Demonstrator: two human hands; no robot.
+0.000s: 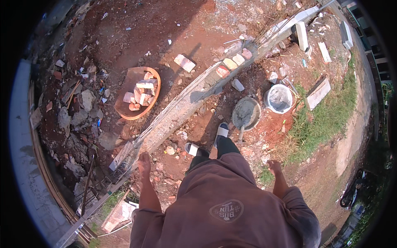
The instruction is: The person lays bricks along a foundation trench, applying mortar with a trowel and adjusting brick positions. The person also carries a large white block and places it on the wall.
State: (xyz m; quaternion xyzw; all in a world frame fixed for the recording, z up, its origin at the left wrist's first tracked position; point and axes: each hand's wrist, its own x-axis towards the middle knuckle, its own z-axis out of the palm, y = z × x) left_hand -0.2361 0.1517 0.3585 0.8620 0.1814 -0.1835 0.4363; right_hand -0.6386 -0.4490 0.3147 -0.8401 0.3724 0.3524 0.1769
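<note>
My left hand (144, 164) hangs beside the low concrete beam (165, 120), its fingers loose and nothing seen in it. My right hand (273, 166) hangs at my other side, fingers slightly bent and apart, also without anything visible in it. Ahead of my feet lies a round pan of grey mortar (246, 113), with a trowel handle (241, 134) pointing back toward me. Right of it stands a white bucket (278, 98) holding grey mix. Farther along, several brick pieces (230, 63) sit in a row on the beam.
An orange tub (136, 69) with broken bricks stands across the beam, near a loose brick (184, 63). Rubble (76, 115) covers the left ground. White blocks (302, 36) lie at the far right, a slab (318, 93) beside the grass (331, 128). My sandals (192, 149) stand near the beam.
</note>
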